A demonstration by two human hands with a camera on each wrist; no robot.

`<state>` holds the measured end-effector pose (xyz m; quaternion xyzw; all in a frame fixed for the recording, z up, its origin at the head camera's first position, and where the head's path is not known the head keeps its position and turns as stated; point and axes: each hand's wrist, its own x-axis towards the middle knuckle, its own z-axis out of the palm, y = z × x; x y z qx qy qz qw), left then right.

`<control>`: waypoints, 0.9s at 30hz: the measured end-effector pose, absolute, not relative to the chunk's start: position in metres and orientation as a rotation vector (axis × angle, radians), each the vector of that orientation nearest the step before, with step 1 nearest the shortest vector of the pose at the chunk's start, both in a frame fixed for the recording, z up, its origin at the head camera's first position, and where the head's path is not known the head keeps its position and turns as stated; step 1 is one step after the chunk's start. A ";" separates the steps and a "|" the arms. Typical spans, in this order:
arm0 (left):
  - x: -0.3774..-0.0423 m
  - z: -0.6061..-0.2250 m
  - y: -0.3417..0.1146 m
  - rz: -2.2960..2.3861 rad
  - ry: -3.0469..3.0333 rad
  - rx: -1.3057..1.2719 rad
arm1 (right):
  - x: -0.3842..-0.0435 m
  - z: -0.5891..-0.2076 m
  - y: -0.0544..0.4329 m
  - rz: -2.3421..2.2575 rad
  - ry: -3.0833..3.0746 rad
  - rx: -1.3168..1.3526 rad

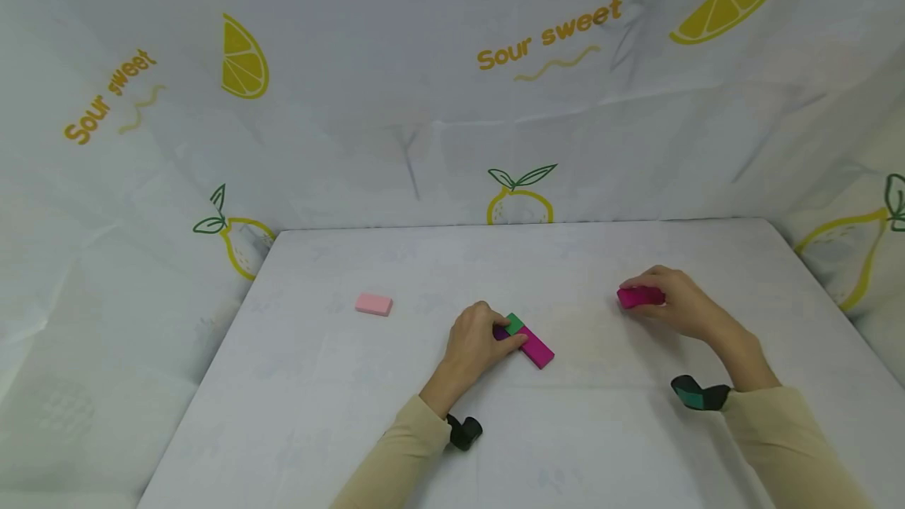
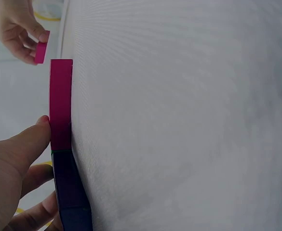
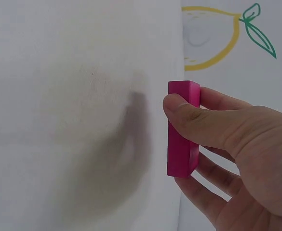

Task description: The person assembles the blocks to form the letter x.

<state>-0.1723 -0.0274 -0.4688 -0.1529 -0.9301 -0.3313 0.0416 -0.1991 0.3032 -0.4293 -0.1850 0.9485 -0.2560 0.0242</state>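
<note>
In the head view my left hand (image 1: 475, 338) lies over a small group of flat blocks on the table. It grips them with its thumb along the near side and its curled fingers beyond. A magenta block (image 1: 537, 348) sticks out to the right of the thumb, with a green block (image 1: 514, 324) at its upper end. The dark purple block (image 2: 69, 178) is mostly under the hand. My right hand (image 1: 679, 303) holds another magenta block (image 3: 181, 139) off the table, pinched between thumb and fingers. Its shadow falls on the white surface below.
A pink block (image 1: 373, 304) lies by itself at the left of the white table (image 1: 318, 383). Behind the table's far edge rises a pale cloth (image 1: 368, 155) printed with lemons. Dark wrist straps with small cameras sit at both sleeves.
</note>
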 end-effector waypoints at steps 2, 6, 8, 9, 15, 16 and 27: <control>-0.172 -0.468 -0.027 -1.016 -2.843 -0.472 | -0.200 -0.429 0.300 -0.803 2.928 -0.597; -0.173 -0.468 -0.027 -1.015 -2.849 -0.467 | -0.203 -0.428 0.292 -0.811 2.914 -0.622; -0.173 -0.468 -0.028 -1.012 -2.855 -0.462 | -0.204 -0.428 0.288 -0.807 2.907 -0.622; -0.173 -0.468 -0.028 -1.008 -2.857 -0.461 | -0.205 -0.427 0.285 -0.806 2.904 -0.620; -0.173 -0.468 -0.028 -1.002 -2.859 -0.458 | -0.207 -0.426 0.271 -0.789 2.896 -0.637; -0.173 -0.468 -0.028 -1.001 -2.859 -0.458 | -0.208 -0.425 0.269 -0.786 2.895 -0.639; -0.172 -0.468 -0.029 -1.003 -2.850 -0.468 | -0.212 -0.421 0.242 -0.779 2.887 -0.665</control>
